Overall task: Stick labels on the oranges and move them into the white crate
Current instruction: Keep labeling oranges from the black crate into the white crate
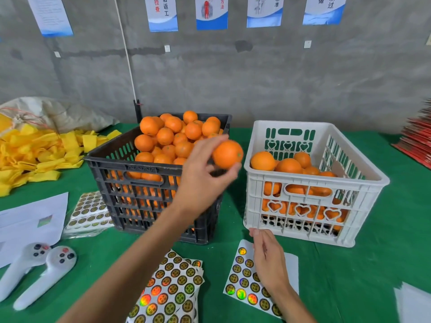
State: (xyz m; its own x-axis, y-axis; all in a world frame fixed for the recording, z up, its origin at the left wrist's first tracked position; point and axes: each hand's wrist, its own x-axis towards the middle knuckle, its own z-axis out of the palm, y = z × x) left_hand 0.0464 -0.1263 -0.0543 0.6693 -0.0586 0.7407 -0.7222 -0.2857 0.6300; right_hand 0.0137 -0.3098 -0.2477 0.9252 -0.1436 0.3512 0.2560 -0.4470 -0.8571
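Orange fruit [227,153] was gripped in my left hand [203,176], raised just left of the white crate [312,220]; my right hand [268,259], fingers together, rested on the label sheet [245,276] before that crate.

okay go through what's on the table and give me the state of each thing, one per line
Left hand: grips an orange, raised between the crates.
Right hand: fingers straight, resting on the label sheet.
Black crate: heaped with oranges.
White crate: partly filled.
Label sheet: partly used.
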